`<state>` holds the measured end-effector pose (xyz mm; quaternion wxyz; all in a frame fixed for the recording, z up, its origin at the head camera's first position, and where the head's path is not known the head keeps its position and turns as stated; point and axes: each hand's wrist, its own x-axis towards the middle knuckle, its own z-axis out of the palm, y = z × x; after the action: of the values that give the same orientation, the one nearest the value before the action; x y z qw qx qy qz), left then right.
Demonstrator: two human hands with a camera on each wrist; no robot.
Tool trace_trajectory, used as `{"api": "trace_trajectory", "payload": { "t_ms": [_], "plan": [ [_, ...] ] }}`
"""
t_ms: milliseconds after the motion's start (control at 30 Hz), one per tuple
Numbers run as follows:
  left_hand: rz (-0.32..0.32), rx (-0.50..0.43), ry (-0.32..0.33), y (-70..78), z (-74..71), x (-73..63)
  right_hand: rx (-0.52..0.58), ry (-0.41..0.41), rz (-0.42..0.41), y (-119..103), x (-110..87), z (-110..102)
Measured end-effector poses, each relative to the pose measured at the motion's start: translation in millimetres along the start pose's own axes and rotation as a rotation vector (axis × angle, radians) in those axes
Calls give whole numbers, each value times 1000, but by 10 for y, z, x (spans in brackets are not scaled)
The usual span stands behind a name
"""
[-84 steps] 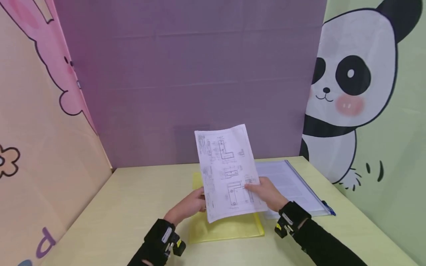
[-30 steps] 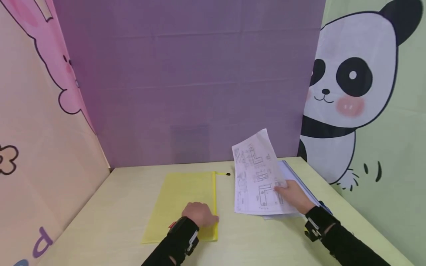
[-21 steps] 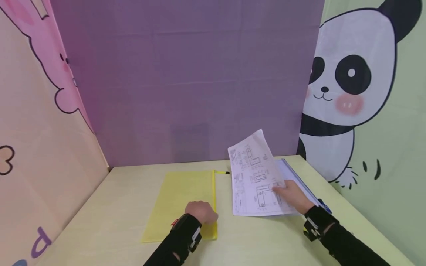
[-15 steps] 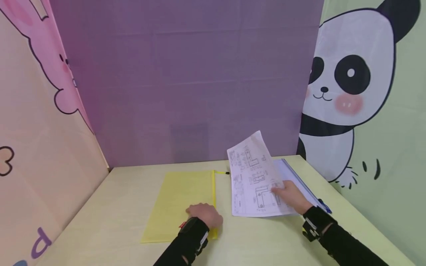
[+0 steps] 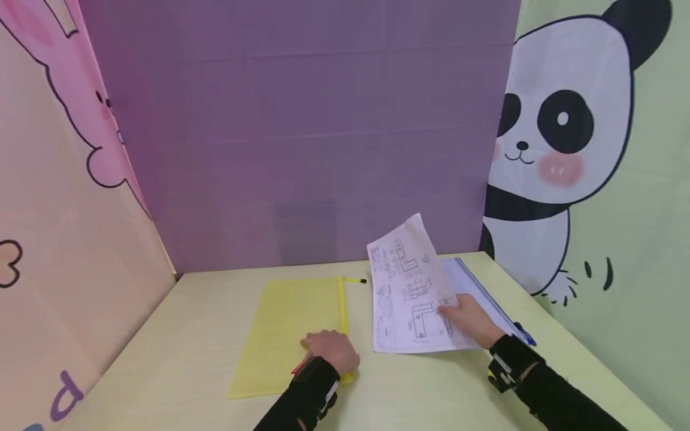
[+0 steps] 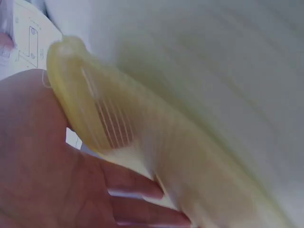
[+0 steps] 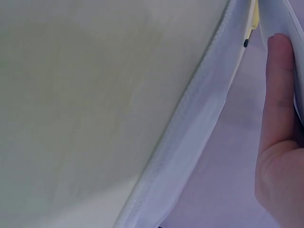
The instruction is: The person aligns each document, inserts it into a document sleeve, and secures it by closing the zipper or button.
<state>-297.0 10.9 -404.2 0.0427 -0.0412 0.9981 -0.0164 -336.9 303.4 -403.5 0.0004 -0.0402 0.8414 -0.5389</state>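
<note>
Sheets of paper printed with technical drawings are pinched at their right edge by my right hand, thumb on top. They are raised at a slant and partly cover a clear zip folder with a blue edge. My left hand grips the right edge of a translucent yellow zip folder, near its front corner. The left wrist view shows the yellow edge bent up between thumb and fingers. In the right wrist view, a straight finger lies along the underside of the sheets.
The light wooden table backs onto a purple panel. A yellow zip pull with a dark tip sticks out at the yellow folder's far corner. The clear folder's blue pull lies to the right.
Both hands held the sheets over the yellow folder; now only the right does, farther right. The left hand moved to the yellow folder, which lies farther left. Lately only slight left-hand movement shows.
</note>
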Motion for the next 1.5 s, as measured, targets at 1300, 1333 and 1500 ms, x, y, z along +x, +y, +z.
{"api": "trace_trajectory", "payload": {
  "t_ms": [1300,1333,1500],
  "plan": [
    [121,-10,63,-213,-62,-100,139,148,198,-410,151,736],
    [121,-12,60,-210,-65,-104,142,137,199,-413,143,745],
    [130,-12,65,-212,-65,-112,135,92,176,-403,104,766]
  ]
}}
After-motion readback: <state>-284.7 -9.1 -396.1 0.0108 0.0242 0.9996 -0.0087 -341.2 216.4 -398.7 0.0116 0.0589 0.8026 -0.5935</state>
